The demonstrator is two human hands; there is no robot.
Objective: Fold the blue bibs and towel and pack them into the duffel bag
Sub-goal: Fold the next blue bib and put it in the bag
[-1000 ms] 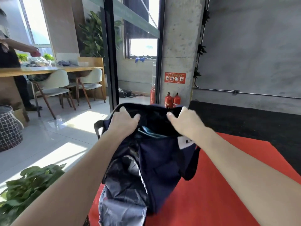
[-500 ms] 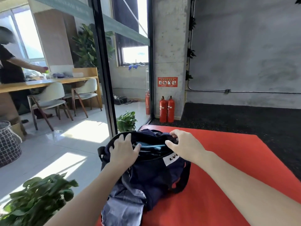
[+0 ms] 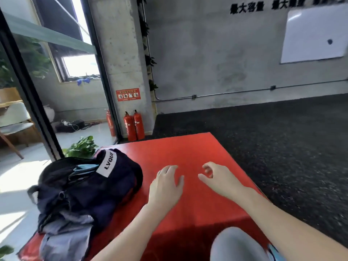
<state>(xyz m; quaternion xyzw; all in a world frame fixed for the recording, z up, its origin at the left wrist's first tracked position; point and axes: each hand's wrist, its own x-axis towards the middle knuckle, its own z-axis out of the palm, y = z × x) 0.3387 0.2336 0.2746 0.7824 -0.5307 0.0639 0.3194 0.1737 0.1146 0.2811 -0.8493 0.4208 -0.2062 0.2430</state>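
Note:
The dark navy duffel bag lies on the left side of the red mat, its mouth open toward the far left, with a white label on top. Light blue fabric shows inside the opening. My left hand hovers over the mat just right of the bag, fingers relaxed and spread, holding nothing. My right hand is further right, fingers loosely curled and empty. Neither hand touches the bag.
Two red fire extinguishers stand by a concrete pillar beyond the mat. A green plant sits behind the bag beside a glass partition. Dark carpet surrounds the mat at right. My grey-clad knee shows at the bottom.
Both hands have let go of the bag's opening and moved right over the bare mat. The bag now rests on the mat at left, and the view has swung right.

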